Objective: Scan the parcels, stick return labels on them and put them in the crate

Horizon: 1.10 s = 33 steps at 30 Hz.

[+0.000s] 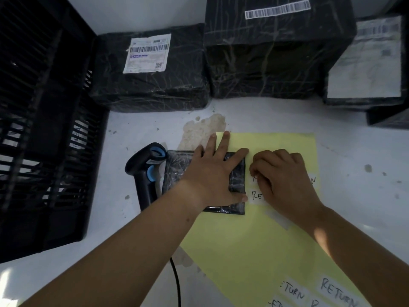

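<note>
My left hand [215, 173] presses flat on the small parcel [177, 167], which lies on the stained white table [354, 151]. My right hand [285, 176] pinches a return label [254, 179] off the yellow sheet [276, 142]. The crate [44, 129] stands to its left, with 3 parcels [150, 85] beyond.

handwritten "return" on white labels [338, 292] stuck to the yellow sheet [243, 240] — shipping label [147, 53] print too blurred.

Likely a parcel-returns depot: wrapped parcels [150, 69], barcode scanner [147, 169], crate [44, 129]
</note>
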Available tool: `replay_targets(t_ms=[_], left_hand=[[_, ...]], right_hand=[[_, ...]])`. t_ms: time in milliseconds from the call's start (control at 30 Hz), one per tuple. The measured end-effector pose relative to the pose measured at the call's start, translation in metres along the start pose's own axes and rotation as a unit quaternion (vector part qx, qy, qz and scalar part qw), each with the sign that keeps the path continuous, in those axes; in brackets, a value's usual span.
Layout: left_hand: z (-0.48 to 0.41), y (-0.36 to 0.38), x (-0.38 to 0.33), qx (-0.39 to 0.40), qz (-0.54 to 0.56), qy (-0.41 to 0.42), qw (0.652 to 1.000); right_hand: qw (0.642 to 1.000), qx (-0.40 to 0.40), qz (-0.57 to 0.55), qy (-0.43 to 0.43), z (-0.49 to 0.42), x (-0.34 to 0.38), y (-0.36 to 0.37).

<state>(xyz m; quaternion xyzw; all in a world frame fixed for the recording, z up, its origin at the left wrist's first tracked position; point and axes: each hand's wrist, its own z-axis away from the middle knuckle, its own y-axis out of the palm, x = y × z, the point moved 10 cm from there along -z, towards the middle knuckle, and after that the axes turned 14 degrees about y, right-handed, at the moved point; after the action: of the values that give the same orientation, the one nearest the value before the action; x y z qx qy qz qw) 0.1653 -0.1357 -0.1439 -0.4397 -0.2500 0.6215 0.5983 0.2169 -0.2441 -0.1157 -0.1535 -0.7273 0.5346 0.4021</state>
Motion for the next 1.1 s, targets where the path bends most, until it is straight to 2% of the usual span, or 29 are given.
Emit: replay_targets(t_ms=[267, 500, 1100], left_hand=[[0.0002, -0.0001, -0.0001, -0.007, -0.004, 0.002, 1.0], [-0.0002, 0.0013, 0.0001, -0.008, -0.002, 0.001, 1.0], [-0.0001, 0.0018, 0.0004, -0.013, 0.002, 0.003, 1.0]], right_hand=[[0.999, -0.011, -0.036, 0.003, 0.0024, -0.0054, 0.0005], [1.0, 0.01, -0.014, 0.003, 0.0007, -0.0023, 0.0028], [0.998, -0.001, -0.057, 0.004, 0.003, -0.0058, 0.0]])
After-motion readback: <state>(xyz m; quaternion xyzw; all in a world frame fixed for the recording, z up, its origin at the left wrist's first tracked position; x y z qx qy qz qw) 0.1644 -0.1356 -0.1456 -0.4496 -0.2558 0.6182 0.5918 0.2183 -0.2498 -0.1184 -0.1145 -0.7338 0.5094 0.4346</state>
